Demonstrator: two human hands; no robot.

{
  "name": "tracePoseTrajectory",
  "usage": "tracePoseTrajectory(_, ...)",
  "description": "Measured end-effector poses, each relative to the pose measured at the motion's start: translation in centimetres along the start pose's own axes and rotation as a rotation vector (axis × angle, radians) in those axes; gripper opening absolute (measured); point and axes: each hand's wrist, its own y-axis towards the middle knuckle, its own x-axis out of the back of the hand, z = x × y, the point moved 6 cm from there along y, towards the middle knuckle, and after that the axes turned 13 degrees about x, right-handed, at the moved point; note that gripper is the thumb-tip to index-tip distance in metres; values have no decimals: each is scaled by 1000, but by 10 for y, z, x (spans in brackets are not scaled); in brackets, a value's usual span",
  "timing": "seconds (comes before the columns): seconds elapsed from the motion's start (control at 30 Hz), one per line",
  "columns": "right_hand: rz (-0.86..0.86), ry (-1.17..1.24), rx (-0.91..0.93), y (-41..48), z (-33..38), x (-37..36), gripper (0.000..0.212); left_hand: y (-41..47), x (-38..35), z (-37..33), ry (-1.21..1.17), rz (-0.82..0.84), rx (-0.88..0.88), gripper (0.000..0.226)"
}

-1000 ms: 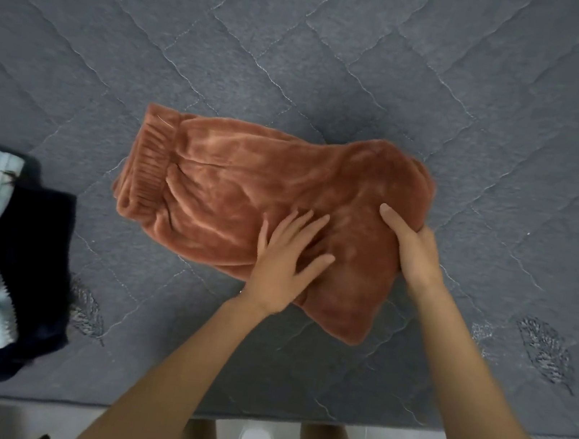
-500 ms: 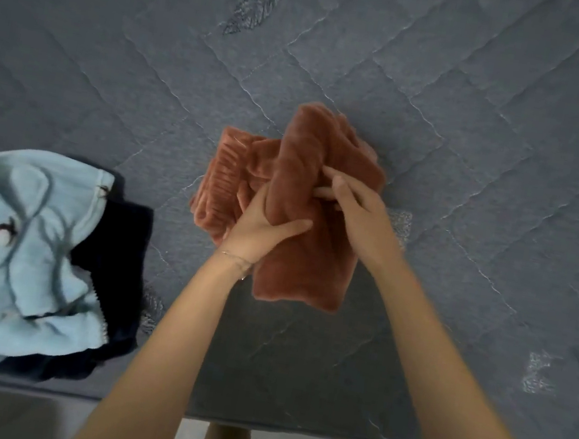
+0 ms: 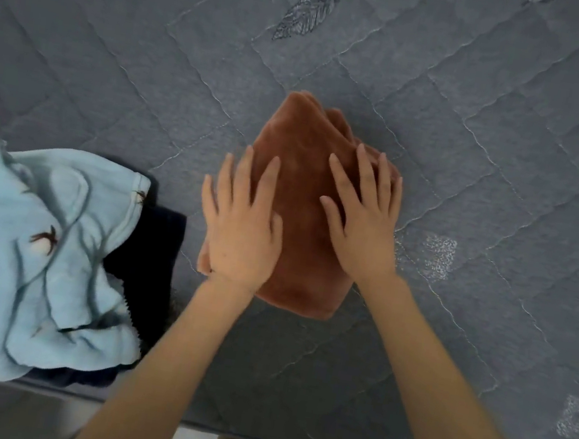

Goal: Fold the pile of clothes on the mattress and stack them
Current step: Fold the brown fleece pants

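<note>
Both my hands lie flat on the folded rust-brown fleece garment (image 3: 302, 198), which sits on the grey quilted mattress (image 3: 500, 146) a little in from its near edge. My left hand (image 3: 241, 227) covers the garment's left side, palm down, its fingers (image 3: 268, 178) spread wide and gripping nothing; the two outer fingers reach past the fleece edge over the mattress. My right hand (image 3: 363, 223) presses the right side of the same bundle, its fingers likewise splayed and flat, holding nothing, the fingertips pointing away from me toward the garment's far corner. The fleece is a compact wedge, narrower at the far end, with a few layered edges showing at its far tip and along the right.

To my left, near the mattress edge and apart from the fleece, lies a light blue garment (image 3: 28, 254) printed with small dark birds and thin branch lines, rumpled, resting on top of a dark navy garment (image 3: 149, 254) whose edge shows to the right of it. A stitched feather motif (image 3: 309, 10) marks the mattress beyond the fleece.
</note>
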Motion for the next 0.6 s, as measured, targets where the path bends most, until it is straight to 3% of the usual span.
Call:
tracePoseTrajectory(0.07, 44, -54, -16, 7, -4, -10, 52, -8, -28, -5, 84, 9, -72, 57)
tracePoseTrajectory(0.13, 135, -110, -9, 11, -12, -24, 56, -8, -56, 10, 115, 40, -38, 64)
tracePoseTrajectory(0.3, 313, -153, -15, 17, -24, -65, 64, 4, -97, 43, 41, 15, -29, 67)
tracePoseTrajectory(0.5, 301, -72, -1, 37, -29, -60, 83, 8, -97, 48, 7, -89, -24, 69)
tracePoseTrajectory(0.6, 376, 190, -71, 53, -48, -50, 119, -21, -87, 56, -112, -138, 284, 89)
